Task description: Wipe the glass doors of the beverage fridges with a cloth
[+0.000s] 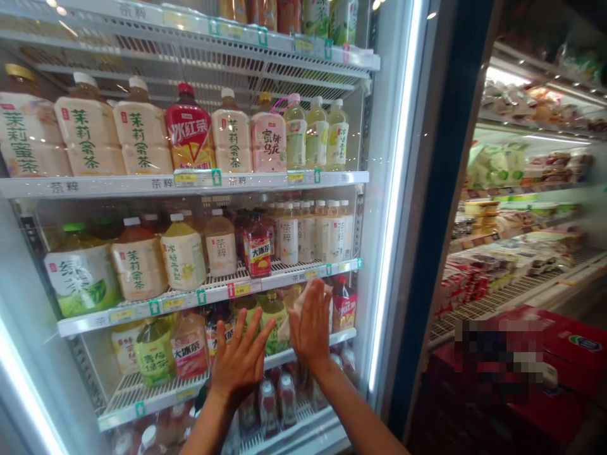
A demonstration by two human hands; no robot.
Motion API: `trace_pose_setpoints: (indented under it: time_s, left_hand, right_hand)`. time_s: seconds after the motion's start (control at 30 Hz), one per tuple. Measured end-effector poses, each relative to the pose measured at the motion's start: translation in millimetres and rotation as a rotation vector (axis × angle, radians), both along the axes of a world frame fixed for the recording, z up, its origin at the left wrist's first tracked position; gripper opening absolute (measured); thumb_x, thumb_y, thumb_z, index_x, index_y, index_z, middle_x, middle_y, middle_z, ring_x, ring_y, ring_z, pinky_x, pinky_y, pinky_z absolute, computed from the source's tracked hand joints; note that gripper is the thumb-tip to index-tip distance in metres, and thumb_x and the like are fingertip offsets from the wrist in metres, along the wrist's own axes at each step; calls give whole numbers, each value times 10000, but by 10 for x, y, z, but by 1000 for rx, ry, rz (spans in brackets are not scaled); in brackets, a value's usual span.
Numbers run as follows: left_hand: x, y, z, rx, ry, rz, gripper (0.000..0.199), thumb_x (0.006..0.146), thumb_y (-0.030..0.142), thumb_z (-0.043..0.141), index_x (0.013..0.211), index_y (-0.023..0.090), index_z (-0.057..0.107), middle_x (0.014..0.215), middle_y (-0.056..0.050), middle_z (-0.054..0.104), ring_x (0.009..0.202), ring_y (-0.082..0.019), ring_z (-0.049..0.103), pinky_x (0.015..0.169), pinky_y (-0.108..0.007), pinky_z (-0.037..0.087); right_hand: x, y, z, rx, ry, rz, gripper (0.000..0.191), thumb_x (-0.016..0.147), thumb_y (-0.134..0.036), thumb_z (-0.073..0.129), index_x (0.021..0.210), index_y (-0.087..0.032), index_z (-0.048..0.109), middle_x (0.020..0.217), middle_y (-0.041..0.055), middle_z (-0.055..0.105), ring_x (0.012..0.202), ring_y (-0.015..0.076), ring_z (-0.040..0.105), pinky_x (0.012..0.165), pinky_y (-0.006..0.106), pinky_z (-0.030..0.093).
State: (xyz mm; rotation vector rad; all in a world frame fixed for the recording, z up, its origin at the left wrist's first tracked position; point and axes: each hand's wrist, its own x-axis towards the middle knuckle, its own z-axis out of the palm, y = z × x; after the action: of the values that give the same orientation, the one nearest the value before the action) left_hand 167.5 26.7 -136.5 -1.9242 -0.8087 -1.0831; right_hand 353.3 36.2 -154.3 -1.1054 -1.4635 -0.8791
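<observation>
Fingers spread wide, my left hand (239, 354) is raised against the glass front of a lit drinks fridge (386, 221), with nothing in it. To its right, my right hand (312, 328) presses a pale, crumpled cloth (286, 325) flat to the glass. Part of the cloth shows past the fingers; the rest is hidden under the palm. Behind the hands stand bottled drinks on the lower shelf, among them a green tea bottle (155, 354) and a red-labelled bottle (344, 303).
Several wire shelves of tea bottles fill the fridge, including a large red bottle (188, 129) higher up. A dark door frame (439, 189) borders it on the right. Beyond are open chilled shelves (502, 243) with packaged food and stacked red boxes (478, 404).
</observation>
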Motion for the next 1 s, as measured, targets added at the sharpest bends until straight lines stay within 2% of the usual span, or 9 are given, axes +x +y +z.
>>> trace_pose_setpoints:
  time_s: [0.07,0.2,0.27,0.43,0.5,0.63,0.73,0.83,1.0]
  left_hand:
    - [-9,1,0,9,-2,3,595,950,332,564,1532,328,439,1593,0,425,1603,-226,132,1310,-576,-21]
    - [-13,14,4,-8,20,-1,603,960,364,540,1548,321,414,1612,-7,399,1606,-242,124,1305,-587,-36]
    - [0,5,12,-10,29,-1,622,957,365,549,1558,318,395,1622,-10,385,1609,-247,109,1303,-593,-45]
    - [-109,-151,63,-74,64,-5,707,921,287,591,1583,310,346,1657,-18,337,1610,-269,88,1301,-593,-50]
    - [-305,-234,132,-90,45,-11,726,913,294,614,1586,322,341,1678,-26,294,1608,-297,95,1298,-611,-25]
    - [-889,-297,458,-13,18,16,718,927,341,630,1583,353,339,1691,-32,260,1606,-307,103,1291,-635,-4]
    - [-1259,-241,758,43,29,71,697,942,365,620,1580,366,340,1687,-36,271,1607,-303,94,1284,-653,-6]
    - [-1436,-146,904,63,8,114,682,957,398,600,1583,356,333,1686,-63,264,1606,-300,91,1274,-671,-1]
    - [-1474,-47,838,75,1,116,669,971,428,568,1587,349,320,1667,-72,300,1606,-270,110,1270,-678,-11]
  right_hand:
    - [37,20,72,-17,45,-14,791,1031,-244,411,1630,-46,-67,1718,204,-9,1596,369,31,1247,694,212]
    - [-52,-64,-255,-65,-209,35,736,1035,-251,386,1637,-41,19,1727,174,-18,1604,333,23,1271,613,237]
    - [-81,-66,-275,-65,-259,53,731,1034,-243,381,1642,-62,17,1731,148,-22,1606,313,9,1275,598,242]
    - [-88,25,222,-68,-103,11,819,1021,-255,469,1647,-108,-38,1720,166,-75,1598,356,-28,1259,667,209]
    - [-80,1,253,-69,-217,44,806,1014,-257,494,1653,-121,22,1723,159,-47,1597,360,-14,1271,643,198]
    - [-32,-29,286,2,-639,156,697,1028,-285,482,1648,-190,178,1731,65,69,1607,281,62,1313,534,158]
    - [-98,38,675,7,-554,90,734,1006,-295,558,1646,-217,207,1729,101,13,1602,328,47,1296,569,191]
    - [-286,88,988,-14,-486,65,832,969,-359,644,1652,-239,185,1720,155,-41,1591,390,72,1261,626,240]
    - [-465,74,947,38,-869,169,865,946,-455,671,1646,-233,215,1714,160,138,1587,327,189,1292,519,206]
